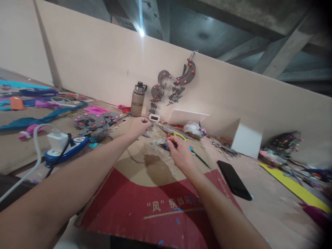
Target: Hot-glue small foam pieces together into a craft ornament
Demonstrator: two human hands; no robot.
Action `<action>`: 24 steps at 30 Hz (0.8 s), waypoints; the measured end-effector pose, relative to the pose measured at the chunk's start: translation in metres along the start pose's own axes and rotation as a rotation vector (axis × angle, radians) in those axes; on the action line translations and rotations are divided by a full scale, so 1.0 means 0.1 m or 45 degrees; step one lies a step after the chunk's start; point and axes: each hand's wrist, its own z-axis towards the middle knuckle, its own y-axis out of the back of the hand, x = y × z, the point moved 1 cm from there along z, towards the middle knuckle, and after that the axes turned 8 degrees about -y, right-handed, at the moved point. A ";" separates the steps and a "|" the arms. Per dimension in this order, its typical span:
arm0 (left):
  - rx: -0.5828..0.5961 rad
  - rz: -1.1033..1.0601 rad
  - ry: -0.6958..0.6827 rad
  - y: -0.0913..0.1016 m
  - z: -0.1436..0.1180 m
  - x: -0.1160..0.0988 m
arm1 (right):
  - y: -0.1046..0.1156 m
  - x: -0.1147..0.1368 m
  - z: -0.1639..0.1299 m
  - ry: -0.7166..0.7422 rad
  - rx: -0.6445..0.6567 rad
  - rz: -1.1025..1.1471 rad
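Observation:
My left hand (141,125) is closed in a pinch above the far part of a red and tan cardboard sheet (124,207). Small grey scraps lie just under its fingertips, and whatever it grips is too small to name. Closer to me, my right hand (179,152) has thumb and fingers drawn together beside a small dark piece (165,146). I cannot make out whether that piece is held or only lies there. Just beyond the right hand are yellow-handled scissors (179,135). A dark green pencil-like stick (201,159) rests to its right.
A black phone (234,180) lies at right, near a yellow strip (293,185). Against the wall stand a water bottle (137,100) and a small white digital display (154,118). Grey felt pieces with coloured dots (90,121) and a blue power strip (67,151) occupy the left.

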 end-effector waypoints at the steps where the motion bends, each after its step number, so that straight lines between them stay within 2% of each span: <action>1: -0.106 -0.125 0.058 0.04 0.06 0.08 | 0.01 0.04 -0.02 -0.001 0.015 0.021; 4: -0.343 -0.503 0.160 0.13 0.19 0.31 | 0.04 0.19 -0.09 0.002 0.116 0.112; 6: -0.407 -0.654 0.161 0.15 0.23 0.39 | 0.06 0.27 -0.14 -0.003 0.305 0.172; 9: -0.386 -0.765 0.124 0.13 0.23 0.38 | 0.11 0.37 -0.17 0.084 0.688 0.187; 11: -0.335 -0.802 0.088 0.09 0.20 0.32 | 0.18 0.36 -0.15 0.132 0.791 0.114; 12: -0.310 -0.822 0.069 0.07 0.18 0.28 | 0.22 0.34 -0.11 0.111 0.753 0.043; 14: -0.272 -0.853 0.038 0.04 0.15 0.19 | 0.31 0.23 -0.03 -0.033 0.538 -0.181; 16: -0.246 -0.858 0.021 0.02 0.11 0.11 | 0.39 0.08 0.04 -0.167 0.309 -0.511; 17: -0.233 -0.856 0.019 0.01 0.09 0.07 | 0.41 0.00 0.06 -0.207 0.263 -0.675; 20: -0.180 -0.855 0.007 -0.03 0.05 0.00 | 0.34 -0.28 0.09 -0.244 0.380 -0.993; 22: -0.147 -0.850 -0.023 -0.05 0.03 -0.02 | 0.22 -0.46 0.08 -0.291 0.422 -1.005; 24: -0.119 -0.843 -0.055 -0.07 0.01 -0.03 | 0.10 -0.60 0.07 -0.315 0.362 -0.895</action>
